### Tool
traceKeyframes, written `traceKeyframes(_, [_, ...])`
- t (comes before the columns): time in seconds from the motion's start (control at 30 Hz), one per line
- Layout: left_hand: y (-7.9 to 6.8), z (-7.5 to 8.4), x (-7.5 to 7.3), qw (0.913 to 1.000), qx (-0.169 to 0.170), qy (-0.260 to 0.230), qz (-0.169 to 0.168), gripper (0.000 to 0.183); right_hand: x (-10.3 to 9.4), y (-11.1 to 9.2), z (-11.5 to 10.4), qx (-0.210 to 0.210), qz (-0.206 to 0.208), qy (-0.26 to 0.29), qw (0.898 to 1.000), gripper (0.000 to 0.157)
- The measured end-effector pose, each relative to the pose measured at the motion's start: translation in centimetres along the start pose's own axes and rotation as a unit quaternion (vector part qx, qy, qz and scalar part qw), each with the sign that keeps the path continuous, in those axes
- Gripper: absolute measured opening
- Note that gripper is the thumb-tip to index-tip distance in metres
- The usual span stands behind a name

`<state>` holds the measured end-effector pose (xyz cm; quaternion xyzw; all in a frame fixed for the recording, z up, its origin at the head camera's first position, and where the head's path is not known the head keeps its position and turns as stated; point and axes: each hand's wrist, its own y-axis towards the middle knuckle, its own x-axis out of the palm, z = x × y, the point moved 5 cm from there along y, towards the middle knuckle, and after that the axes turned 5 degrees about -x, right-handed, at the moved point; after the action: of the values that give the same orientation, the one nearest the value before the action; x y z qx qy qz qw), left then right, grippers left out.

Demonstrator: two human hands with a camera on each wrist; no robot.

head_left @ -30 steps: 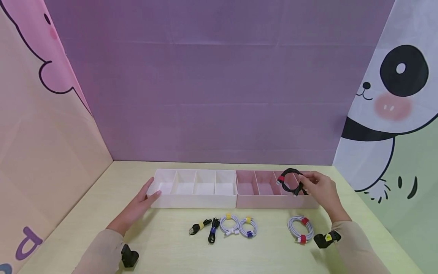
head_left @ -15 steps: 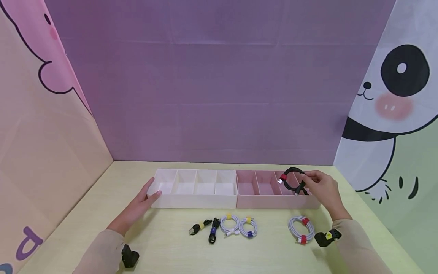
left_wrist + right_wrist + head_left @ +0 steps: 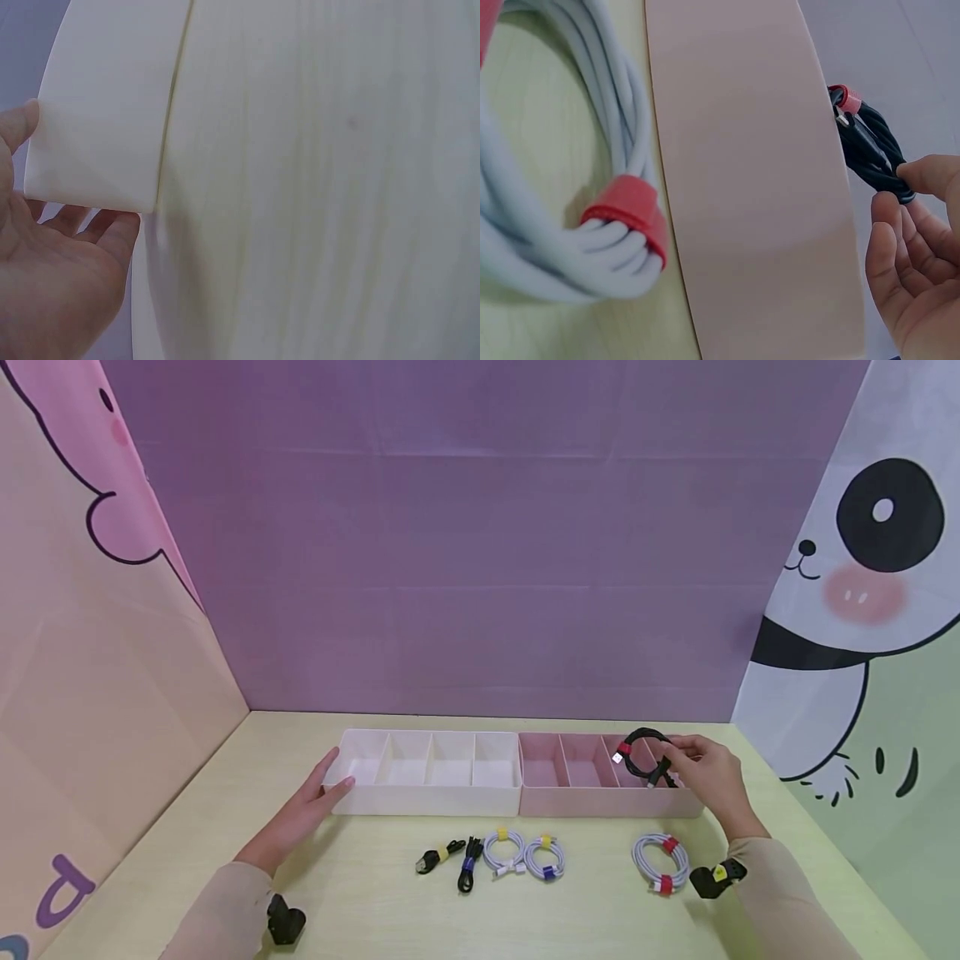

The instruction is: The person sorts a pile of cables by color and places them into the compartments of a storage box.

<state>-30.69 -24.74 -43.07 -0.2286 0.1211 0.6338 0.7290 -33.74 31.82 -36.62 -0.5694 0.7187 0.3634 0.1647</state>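
My right hand [image 3: 705,772] pinches a coiled black cable [image 3: 637,771] with a red tie, its metal plug showing, over the right-hand compartments of the pink divided box [image 3: 600,802]. In the right wrist view, thumb and fingertips meet on the black coil [image 3: 874,142] beyond the pink wall [image 3: 750,180]. My left hand [image 3: 303,814] holds the left end of the white divided box [image 3: 423,801], its thumb over the front corner. The left wrist view has the thumb on the rim and the other fingers against the end wall [image 3: 105,112].
In front of the boxes lie a black cable with a yellow tie [image 3: 438,857], one with a blue tie [image 3: 468,865], and two white coils [image 3: 503,853]. A white coil with red ties [image 3: 659,864] lies further right. Fabric walls [image 3: 480,568] enclose the table [image 3: 420,927].
The black cable has shifted and turned slightly in my right hand, its plug now more visible. My left hand stays on the white box.
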Motion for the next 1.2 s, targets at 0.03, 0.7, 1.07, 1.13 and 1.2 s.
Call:
traceKeyframes(0.03, [0.0, 0.0, 0.0, 1.0000, -0.002, -0.001, 0.000, 0.085, 0.0, 0.0, 0.0, 0.003, -0.003, 0.002, 1.000, 0.039])
traceKeyframes(0.7, [-0.1, 0.0, 0.0, 1.0000, -0.004, -0.005, -0.001, 0.084, 0.0, 0.5, 0.5, 0.004, 0.003, -0.007, 1.000, 0.039])
traceKeyframes(1.07, [-0.1, -0.1, 0.0, 1.0000, -0.009, -0.001, 0.003, 0.083, 0.9, 0.4, 0.7, -0.011, -0.043, -0.019, 0.999, 0.046])
traceKeyframes(1.13, [0.0, -0.1, 0.0, 0.9999, -0.010, -0.002, 0.002, 0.084, 1.0, 0.4, 0.6, -0.016, -0.047, -0.028, 0.998, 0.047])
traceKeyframes(1.2, [0.0, -0.1, 0.0, 0.9999, -0.012, -0.001, 0.001, 0.084, 0.9, 0.4, 0.4, -0.021, -0.047, -0.034, 0.998, 0.046])
